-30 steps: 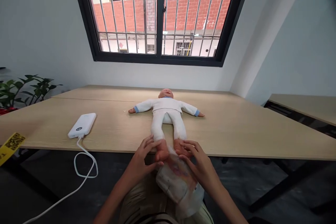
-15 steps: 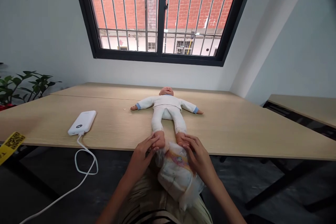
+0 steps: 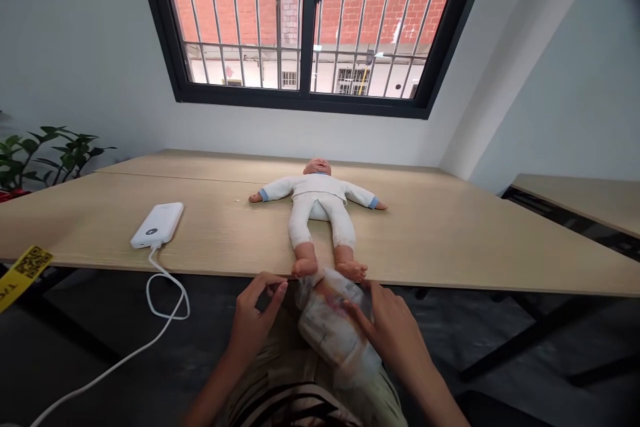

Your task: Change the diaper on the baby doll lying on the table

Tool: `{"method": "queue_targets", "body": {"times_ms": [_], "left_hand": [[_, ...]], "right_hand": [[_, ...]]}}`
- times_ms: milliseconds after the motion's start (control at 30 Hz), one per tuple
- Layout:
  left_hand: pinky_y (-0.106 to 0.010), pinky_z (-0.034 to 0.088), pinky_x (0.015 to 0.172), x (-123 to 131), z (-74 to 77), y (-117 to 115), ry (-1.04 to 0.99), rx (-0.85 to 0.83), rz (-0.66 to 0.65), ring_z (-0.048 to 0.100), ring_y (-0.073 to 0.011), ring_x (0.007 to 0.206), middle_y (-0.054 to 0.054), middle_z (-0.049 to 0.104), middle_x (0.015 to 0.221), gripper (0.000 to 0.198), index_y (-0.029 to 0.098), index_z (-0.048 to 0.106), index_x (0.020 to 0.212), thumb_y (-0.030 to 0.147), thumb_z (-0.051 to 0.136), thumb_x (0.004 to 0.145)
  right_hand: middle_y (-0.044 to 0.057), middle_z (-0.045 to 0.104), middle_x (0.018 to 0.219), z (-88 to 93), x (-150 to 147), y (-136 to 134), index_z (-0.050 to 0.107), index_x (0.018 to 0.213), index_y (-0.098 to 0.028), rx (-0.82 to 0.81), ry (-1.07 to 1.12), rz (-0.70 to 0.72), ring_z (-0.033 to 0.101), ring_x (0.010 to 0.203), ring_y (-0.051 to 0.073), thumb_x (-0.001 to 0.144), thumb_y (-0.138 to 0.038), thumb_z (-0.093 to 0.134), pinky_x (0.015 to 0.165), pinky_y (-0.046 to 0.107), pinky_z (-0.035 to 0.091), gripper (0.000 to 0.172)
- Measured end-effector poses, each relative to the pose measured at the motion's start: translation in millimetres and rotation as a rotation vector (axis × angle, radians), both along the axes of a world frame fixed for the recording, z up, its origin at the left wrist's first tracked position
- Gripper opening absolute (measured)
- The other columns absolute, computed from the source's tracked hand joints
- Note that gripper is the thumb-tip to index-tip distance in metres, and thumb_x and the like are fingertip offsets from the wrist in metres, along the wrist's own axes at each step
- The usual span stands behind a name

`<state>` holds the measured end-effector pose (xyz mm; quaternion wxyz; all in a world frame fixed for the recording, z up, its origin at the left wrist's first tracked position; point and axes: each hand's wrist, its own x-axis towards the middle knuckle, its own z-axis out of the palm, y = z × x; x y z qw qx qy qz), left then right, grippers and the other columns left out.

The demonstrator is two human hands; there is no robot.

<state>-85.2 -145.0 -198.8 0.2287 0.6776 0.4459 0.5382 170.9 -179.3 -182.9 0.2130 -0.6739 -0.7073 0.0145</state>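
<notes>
A baby doll (image 3: 318, 205) in a white suit with blue cuffs lies on its back on the table, its bare feet at the front edge. My left hand (image 3: 255, 310) is just left of the feet by that edge, thumb and fingers apart, holding nothing. My right hand (image 3: 393, 320) is open below the doll's other foot, its thumb reaching over a crinkled clear plastic bag (image 3: 333, 327). Whether that thumb presses on the bag I cannot tell. White contents with an orange and pink print show through the bag, which rests on my lap.
A white power bank (image 3: 158, 225) lies on the table (image 3: 450, 233) at left, its white cable (image 3: 159, 347) hanging over the front edge. A yellow tag with a code (image 3: 31, 263) sticks out at far left. Behind are a plant (image 3: 47, 157) and a barred window (image 3: 305, 103).
Both hands have come off the doll's feet and moved down toward me, past the table edge. The feet are now uncovered. The view has tilted slightly downward.
</notes>
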Motion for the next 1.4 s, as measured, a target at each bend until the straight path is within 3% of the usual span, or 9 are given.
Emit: {"method": "queue_targets", "body": {"times_ms": [200, 400, 500, 600, 667, 800, 933, 1100, 1400], "left_hand": [[-0.033, 0.047, 0.093, 4, -16.6, -3, -0.168, -0.405, -0.179, 0.064, -0.0247, 0.101, -0.009, 0.073, 0.102, 0.059, 0.016, 0.071, 0.097, 0.068, 0.045, 0.088], [-0.027, 0.044, 0.056, -13, -16.2, 0, -0.127, -0.806, -0.582, 0.057, -0.0165, 0.051, -0.008, 0.062, 0.052, 0.080, 0.013, 0.064, 0.054, 0.080, 0.033, 0.084], [-0.022, 0.035, 0.048, -22, -20.9, -6, -0.056, -0.872, -0.653, 0.050, -0.0121, 0.045, -0.001, 0.057, 0.050, 0.063, 0.013, 0.060, 0.063, 0.073, 0.052, 0.080], [-0.022, 0.041, 0.060, -21, -18.1, -12, 0.001, -0.800, -0.689, 0.055, -0.0132, 0.063, 0.000, 0.064, 0.069, 0.044, 0.013, 0.062, 0.079, 0.054, 0.075, 0.071], [-0.025, 0.044, 0.069, -12, -8.1, -16, 0.065, -0.738, -0.778, 0.058, -0.0164, 0.075, -0.002, 0.068, 0.082, 0.036, 0.013, 0.065, 0.086, 0.045, 0.076, 0.073], [-0.026, 0.045, 0.073, 16, 16.7, -21, 0.130, -0.592, -0.949, 0.058, -0.0177, 0.078, -0.004, 0.069, 0.088, 0.024, 0.015, 0.067, 0.087, 0.039, 0.065, 0.084], [-0.026, 0.047, 0.071, 34, 18.4, -24, 0.086, -0.635, -0.868, 0.061, -0.0170, 0.072, -0.002, 0.069, 0.077, 0.036, 0.018, 0.067, 0.080, 0.046, 0.050, 0.094], [-0.026, 0.047, 0.071, 36, -1.3, -29, -0.040, -0.814, -0.757, 0.060, -0.0158, 0.067, -0.002, 0.067, 0.071, 0.061, 0.017, 0.066, 0.069, 0.062, 0.035, 0.096], [-0.023, 0.041, 0.072, 32, 1.6, -34, 0.038, -0.683, -0.855, 0.055, -0.0151, 0.074, -0.003, 0.064, 0.076, 0.048, 0.011, 0.067, 0.078, 0.057, 0.055, 0.089]], "right_hand": [[0.010, 0.071, 0.100, 10.7, -30, -8, 0.067, 0.105, -0.016, -0.230, 0.282, 0.316, 0.066, 0.093, 0.026, 0.093, -0.032, 0.055, 0.083, 0.035, 0.048, 0.024], [0.003, 0.060, 0.134, 45.6, -32, -51, 0.059, 0.132, -0.029, -0.552, 0.489, 0.914, 0.055, 0.125, 0.020, 0.090, -0.034, 0.064, 0.111, 0.032, 0.036, 0.043], [0.002, 0.065, 0.124, 37.3, 5, -48, 0.066, 0.117, -0.028, -0.554, 0.612, 0.701, 0.059, 0.116, 0.018, 0.096, -0.041, 0.052, 0.104, 0.031, 0.042, 0.028], [0.004, 0.067, 0.080, 8.2, 37, -32, 0.065, 0.082, -0.018, -0.441, 0.543, 0.367, 0.063, 0.078, 0.018, 0.098, -0.050, 0.041, 0.073, 0.028, 0.049, 0.043], [0.004, 0.064, 0.075, -11.1, 44, -22, 0.063, 0.079, -0.018, -0.362, 0.483, 0.291, 0.061, 0.072, 0.018, 0.098, -0.051, 0.040, 0.067, 0.029, 0.048, 0.045], [0.007, 0.065, 0.115, -26.1, 26, -9, 0.063, 0.116, -0.022, -0.202, 0.416, 0.430, 0.060, 0.110, 0.022, 0.095, -0.033, 0.050, 0.098, 0.037, 0.047, 0.027], [0.007, 0.050, 0.141, -18.0, 9, -6, 0.053, 0.133, -0.027, -0.262, 0.441, 0.622, 0.043, 0.135, 0.021, 0.088, -0.023, 0.061, 0.115, 0.038, 0.034, 0.046], [0.007, 0.059, 0.122, -10.9, 11, -13, 0.060, 0.114, -0.024, -0.171, 0.457, 0.566, 0.053, 0.119, 0.022, 0.087, -0.028, 0.065, 0.103, 0.039, 0.043, 0.028], [0.002, 0.070, 0.089, -20.7, 6, -6, 0.065, 0.091, -0.023, 0.061, 0.311, 0.572, 0.063, 0.089, 0.018, 0.091, -0.021, 0.056, 0.105, 0.047, 0.037, 0.009]]}}
